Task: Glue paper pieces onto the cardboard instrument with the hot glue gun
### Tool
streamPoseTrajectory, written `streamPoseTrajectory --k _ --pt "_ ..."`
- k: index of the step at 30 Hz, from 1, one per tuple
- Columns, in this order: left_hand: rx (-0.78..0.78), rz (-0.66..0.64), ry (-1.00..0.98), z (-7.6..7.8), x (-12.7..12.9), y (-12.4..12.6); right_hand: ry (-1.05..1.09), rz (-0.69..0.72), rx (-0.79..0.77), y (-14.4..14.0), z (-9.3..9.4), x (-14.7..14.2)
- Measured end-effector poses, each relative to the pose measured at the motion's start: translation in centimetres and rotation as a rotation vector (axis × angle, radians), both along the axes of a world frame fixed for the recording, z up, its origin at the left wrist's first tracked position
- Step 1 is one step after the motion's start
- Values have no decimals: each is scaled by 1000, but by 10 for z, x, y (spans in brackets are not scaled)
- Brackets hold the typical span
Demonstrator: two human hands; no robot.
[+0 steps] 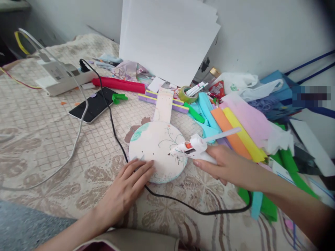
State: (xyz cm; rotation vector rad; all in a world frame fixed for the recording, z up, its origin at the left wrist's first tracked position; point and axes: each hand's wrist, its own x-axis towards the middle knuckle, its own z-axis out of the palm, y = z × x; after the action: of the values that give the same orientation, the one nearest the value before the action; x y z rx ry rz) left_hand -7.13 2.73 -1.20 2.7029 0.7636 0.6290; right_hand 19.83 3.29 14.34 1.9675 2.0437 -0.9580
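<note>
1. Nearest to me, both forearms reach in over the patterned bedspread [78, 139]; the left hand [128, 188] lies flat on the near-left edge of the fan [157, 151], a round painted disc with a strip handle running to the far side.
2. Left fingers [142, 170] are extended and close together, pressing down on the disc rather than pinching anything.
3. Over on the right, the right hand [225, 165] is wrapped around the glue gun [192, 148]; its fingers are curled tight on the grip, with the nozzle sitting over the right part of the disc, at or just above the surface; I cannot tell which.
4. I judge the gluing goes best with the flat hand kept firm so the disc cannot slide, and with the nozzle low and moving slowly.
5. Watch the black cord [115, 132]: it runs under the disc's near edge and loops to the gun, so a tug could shift the fan.
6. Farther right lie coloured paper sheets [243, 132]; far left are a phone [94, 104] and a power strip [60, 78].
</note>
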Motion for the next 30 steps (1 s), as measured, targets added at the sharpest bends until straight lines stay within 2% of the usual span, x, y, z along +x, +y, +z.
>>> streamPoseTrajectory --k 6,19,30 --pt "-9 -7 39 -1 -1 0 62 59 -34 5 -1 -5" --pt "-10 -2 36 -9 -3 -2 120 80 -10 8 -7 -6" --pt "-28 -5 32 -8 -3 -1 36 118 -9 10 -7 -8"
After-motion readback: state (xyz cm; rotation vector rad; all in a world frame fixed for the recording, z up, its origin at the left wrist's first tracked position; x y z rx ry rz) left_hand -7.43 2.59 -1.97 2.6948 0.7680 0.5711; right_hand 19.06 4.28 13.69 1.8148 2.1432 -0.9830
